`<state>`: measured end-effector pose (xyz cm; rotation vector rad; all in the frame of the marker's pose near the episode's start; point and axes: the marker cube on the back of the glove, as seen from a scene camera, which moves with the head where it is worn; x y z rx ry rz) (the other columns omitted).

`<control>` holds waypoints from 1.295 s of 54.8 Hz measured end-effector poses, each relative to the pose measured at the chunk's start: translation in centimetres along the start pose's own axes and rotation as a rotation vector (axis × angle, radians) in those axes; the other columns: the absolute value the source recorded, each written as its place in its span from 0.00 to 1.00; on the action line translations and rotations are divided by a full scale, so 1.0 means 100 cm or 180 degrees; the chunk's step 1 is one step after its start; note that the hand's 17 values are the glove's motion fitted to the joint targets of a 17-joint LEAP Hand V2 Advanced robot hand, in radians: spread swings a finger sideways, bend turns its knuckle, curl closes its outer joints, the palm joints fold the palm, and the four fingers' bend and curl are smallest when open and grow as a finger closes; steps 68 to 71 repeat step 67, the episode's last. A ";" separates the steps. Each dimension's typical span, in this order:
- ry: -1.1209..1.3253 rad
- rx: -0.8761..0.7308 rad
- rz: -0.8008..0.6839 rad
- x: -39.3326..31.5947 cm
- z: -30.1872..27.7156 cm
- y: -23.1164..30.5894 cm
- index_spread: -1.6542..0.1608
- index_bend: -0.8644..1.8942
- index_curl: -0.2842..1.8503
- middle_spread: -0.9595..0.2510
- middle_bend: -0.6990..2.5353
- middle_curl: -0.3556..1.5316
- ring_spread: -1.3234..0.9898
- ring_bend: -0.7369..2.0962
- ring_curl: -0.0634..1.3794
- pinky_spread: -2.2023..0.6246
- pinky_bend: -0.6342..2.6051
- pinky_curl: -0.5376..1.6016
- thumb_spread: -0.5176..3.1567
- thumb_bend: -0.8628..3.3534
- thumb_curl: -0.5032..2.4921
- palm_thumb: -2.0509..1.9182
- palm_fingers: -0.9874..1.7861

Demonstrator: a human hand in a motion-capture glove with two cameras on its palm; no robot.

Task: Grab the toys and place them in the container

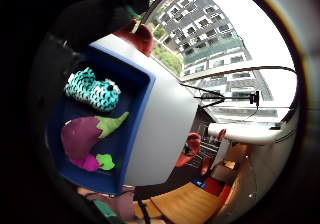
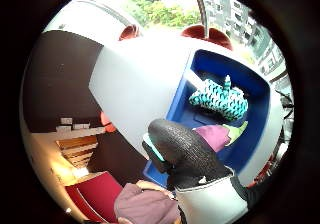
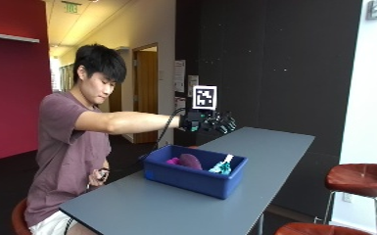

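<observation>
Person sits at grey table [image 3: 175, 205], right hand [image 3: 211, 121] raised above blue container [image 3: 191, 177], fingers relaxed and stretched, holding nothing. In container 3 toys: teal crochet toy [image 1: 93, 89], purple eggplant toy [image 1: 82, 131], small pink toy with green leaf [image 1: 92, 161]. Red stools [image 3: 361, 178] beside table.

One blue container [image 3: 194, 178] stands on one grey table [image 3: 175, 210]. Inside lie three toys: one teal crocheted toy [image 1: 93, 89], one purple eggplant [image 1: 82, 132], and at its 6 o'clock one small magenta piece [image 1: 89, 162], possibly a radish. Two stools [image 3: 361, 178] stand beside the table.
</observation>
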<state>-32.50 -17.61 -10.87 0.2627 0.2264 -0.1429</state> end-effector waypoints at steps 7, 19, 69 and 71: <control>-0.0080 0.0020 0.0108 -0.003 -0.002 0.010 0.86 0.34 0.29 0.80 0.31 0.43 0.56 0.46 0.26 0.79 0.47 0.43 0.44 0.19 0.27 0.50 0.30; -0.0054 0.0112 0.0133 0.009 -0.008 0.032 0.86 0.35 0.26 0.80 0.30 0.43 0.56 0.45 0.25 0.79 0.46 0.42 0.45 0.19 0.26 0.50 0.31; 0.0088 0.0140 0.0639 0.086 -0.033 0.127 0.85 0.36 0.25 0.79 0.30 0.43 0.56 0.44 0.26 0.79 0.44 0.41 0.46 0.19 0.25 0.50 0.33; 0.0088 0.0140 0.0639 0.086 -0.033 0.127 0.85 0.36 0.25 0.79 0.30 0.43 0.56 0.44 0.26 0.79 0.44 0.41 0.46 0.19 0.25 0.50 0.33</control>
